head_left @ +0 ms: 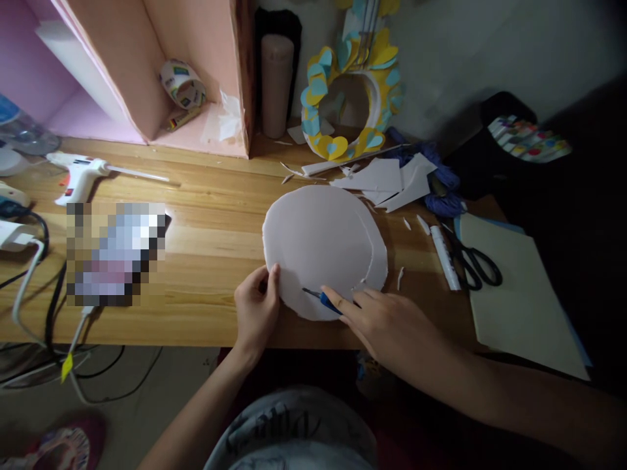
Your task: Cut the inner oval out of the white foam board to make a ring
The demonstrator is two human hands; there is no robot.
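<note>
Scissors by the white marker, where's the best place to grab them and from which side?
Take the scissors by their black handle loops, probably from the near side: the loops point toward you, while the blades point away, beside the white marker.

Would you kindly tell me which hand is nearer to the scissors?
Right: the right hand is left of the scissors; the left hand is farther left.

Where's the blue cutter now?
Below centre in the head view, the right hand holds the blue cutter at the near side of the white disc.
</note>
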